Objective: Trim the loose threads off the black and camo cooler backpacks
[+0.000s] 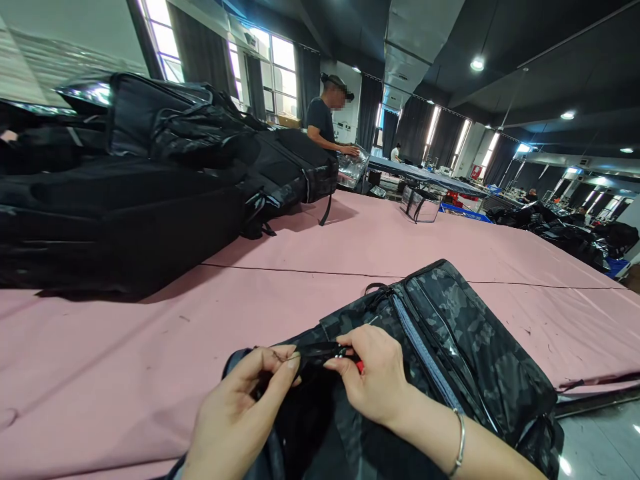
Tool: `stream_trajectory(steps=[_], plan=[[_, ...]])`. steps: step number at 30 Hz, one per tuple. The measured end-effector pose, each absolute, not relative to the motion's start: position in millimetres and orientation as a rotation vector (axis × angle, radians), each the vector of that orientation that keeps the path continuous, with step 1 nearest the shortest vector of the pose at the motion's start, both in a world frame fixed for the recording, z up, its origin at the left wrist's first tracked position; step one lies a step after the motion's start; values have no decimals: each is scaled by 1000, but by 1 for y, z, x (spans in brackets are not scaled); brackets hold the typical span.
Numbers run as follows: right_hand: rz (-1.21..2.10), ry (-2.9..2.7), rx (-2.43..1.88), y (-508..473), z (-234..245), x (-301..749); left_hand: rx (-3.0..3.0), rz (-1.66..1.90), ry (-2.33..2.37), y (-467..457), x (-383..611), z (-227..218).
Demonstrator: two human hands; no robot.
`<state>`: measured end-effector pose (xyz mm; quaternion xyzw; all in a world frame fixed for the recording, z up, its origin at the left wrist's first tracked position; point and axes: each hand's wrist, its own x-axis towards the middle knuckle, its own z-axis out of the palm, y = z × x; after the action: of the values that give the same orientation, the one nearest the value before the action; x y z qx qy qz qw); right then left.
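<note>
A dark camouflage backpack (445,313) lies in front of me on the pink-covered table, with a grey-blue zipper strip running along it. My left hand (245,397) is closed, thumb and finger pinching one end of a narrow black strap (316,352) on the bag. Thin dark threads show at those fingertips. Closed around small red-handled thread snips (360,366), my right hand (375,373) is at the other end of the strap. Most of the snips is hidden in the palm, and I cannot tell whether their blades touch the strap.
Black bags (150,200) are piled on the left of the pink table (300,287). A small clear case (420,203) stands at its far edge, near a blue crate (465,213). Beyond, a person (323,123) handles clear plastic. More black bags (560,230) are heaped at right.
</note>
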<state>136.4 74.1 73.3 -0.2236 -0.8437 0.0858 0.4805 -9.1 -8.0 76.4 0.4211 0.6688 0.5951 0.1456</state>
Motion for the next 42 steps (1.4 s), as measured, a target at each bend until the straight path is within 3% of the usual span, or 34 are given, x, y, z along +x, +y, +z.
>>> stream_trajectory(steps=[27,30,37,42], plan=[[182,-2095,-556,76,74,139,1151,1763,1820,-9,-5,78],[368,-2037,-605,76,76,139,1122,1730,1841,-11,-7,76],[1170,-1736,-707,76,79,135,1344,1659,1862,-10,-5,76],[1256,-1783,-711,68,76,125,1523,1442,1841,-8,-5,70]])
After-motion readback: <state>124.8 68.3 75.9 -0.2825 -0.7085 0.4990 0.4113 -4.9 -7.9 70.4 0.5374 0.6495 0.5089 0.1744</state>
